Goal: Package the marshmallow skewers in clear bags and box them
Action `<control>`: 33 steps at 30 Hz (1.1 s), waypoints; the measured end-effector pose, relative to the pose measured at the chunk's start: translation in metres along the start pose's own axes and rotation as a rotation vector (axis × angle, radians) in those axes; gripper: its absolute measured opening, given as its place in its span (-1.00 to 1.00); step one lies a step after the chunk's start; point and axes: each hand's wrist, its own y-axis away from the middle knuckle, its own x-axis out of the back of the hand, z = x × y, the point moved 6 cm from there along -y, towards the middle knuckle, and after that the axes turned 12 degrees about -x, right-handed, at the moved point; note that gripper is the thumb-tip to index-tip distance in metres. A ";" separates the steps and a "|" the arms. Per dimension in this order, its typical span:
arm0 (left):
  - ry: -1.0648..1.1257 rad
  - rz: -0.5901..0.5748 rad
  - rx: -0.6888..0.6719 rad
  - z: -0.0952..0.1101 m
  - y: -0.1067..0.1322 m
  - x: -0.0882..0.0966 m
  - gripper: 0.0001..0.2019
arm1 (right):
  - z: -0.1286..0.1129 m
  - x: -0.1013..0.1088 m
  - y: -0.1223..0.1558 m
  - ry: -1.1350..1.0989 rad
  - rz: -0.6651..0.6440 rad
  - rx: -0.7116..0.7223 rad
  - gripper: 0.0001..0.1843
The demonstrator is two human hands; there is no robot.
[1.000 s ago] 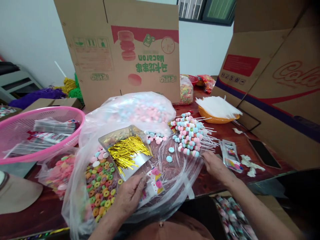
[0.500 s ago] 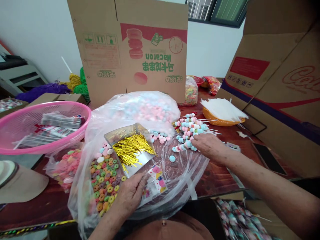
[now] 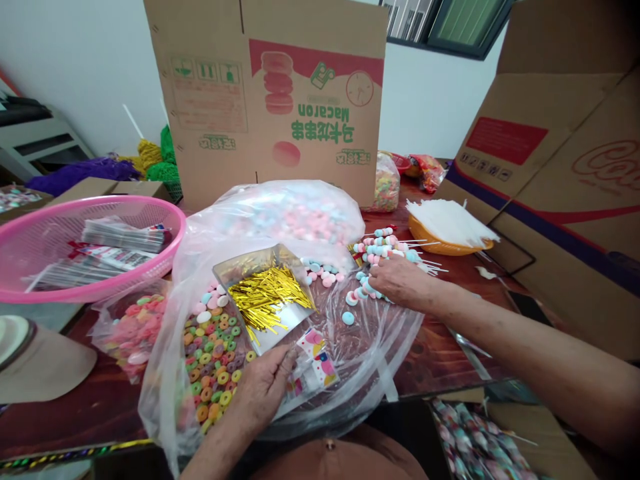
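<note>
My left hand (image 3: 265,383) is closed, its thumb pinching a small clear plastic bag (image 3: 320,360) printed with coloured dots. My right hand (image 3: 407,283) reaches over a pile of candy skewers (image 3: 383,248), pink, blue and white candies threaded on white sticks. Its fingers are curled onto one candy skewer (image 3: 359,293) at the near side of the pile; the fingertips are partly hidden. One loose blue candy (image 3: 348,319) lies just below. Between the hands and the big bag sits a silver pouch of gold twist ties (image 3: 270,293), beside colourful ring candies (image 3: 213,360).
A big clear bag of pastel candies (image 3: 300,213) spreads over the table. At left stand a pink basket (image 3: 173,250) with flat packets and a bag of red candies (image 3: 137,327). At right are an orange basket (image 3: 440,247) of white sticks and a large carton (image 3: 565,193). Another carton (image 3: 215,100) stands behind.
My right hand has shifted left and slightly up over the candy skewers, covering more of the pile. My left hand keeps the printed bag. The view has turned slightly.
</note>
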 end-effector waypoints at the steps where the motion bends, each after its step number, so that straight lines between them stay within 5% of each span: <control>1: -0.003 0.004 -0.002 -0.001 0.000 0.000 -0.59 | 0.000 0.001 -0.005 -0.001 0.008 0.027 -0.83; 8: -0.011 0.007 0.003 -0.004 0.001 0.001 -0.60 | -0.003 0.010 -0.037 -0.005 0.036 0.122 -0.80; 18: -0.034 0.123 0.011 -0.012 0.003 0.006 -0.60 | -0.013 0.010 -0.041 -0.064 0.024 0.106 -0.83; 26: -0.110 0.201 -0.103 -0.001 0.011 0.021 -0.62 | 0.032 -0.008 0.045 -0.208 0.128 -0.118 -0.77; 33: -0.112 0.138 -0.168 0.019 0.000 0.012 -0.65 | 0.023 0.015 0.113 -0.723 0.561 -0.204 -0.73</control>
